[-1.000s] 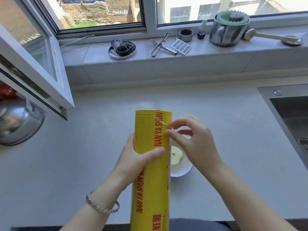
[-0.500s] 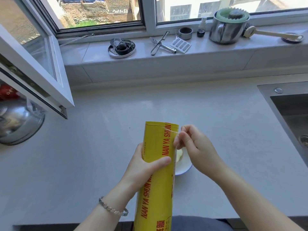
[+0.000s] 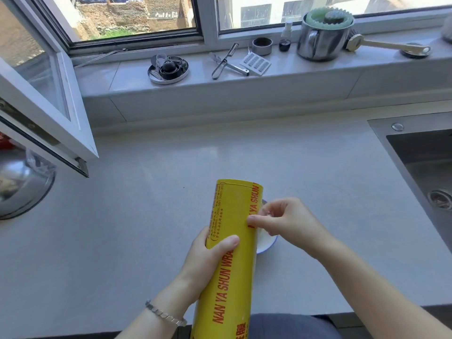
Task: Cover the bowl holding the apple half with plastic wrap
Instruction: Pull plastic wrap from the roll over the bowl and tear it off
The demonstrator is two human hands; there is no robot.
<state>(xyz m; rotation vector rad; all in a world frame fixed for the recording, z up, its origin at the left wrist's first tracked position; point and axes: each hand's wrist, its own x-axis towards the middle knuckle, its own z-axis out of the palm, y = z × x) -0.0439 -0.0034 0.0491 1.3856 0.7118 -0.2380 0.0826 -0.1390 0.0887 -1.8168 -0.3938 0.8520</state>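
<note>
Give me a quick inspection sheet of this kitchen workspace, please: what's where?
Surface: pale counter.
Job's things: plastic wrap roll hides most of the white bowl; apple half hidden.
Clutter: steel pot, peeler and round tin on the windowsill.
Hands: left hand grips the roll; right hand pinches at its side.
Cables: nothing seen.
Surroundings: sink at right, open window at left.

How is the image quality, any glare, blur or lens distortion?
In the head view, daylight overexposes the upper-right window pane; the head view's wide lens bows the windowsill and sink rim; in the head view, the right hand looks slightly soft, yet the wrap roll print is legible.
</note>
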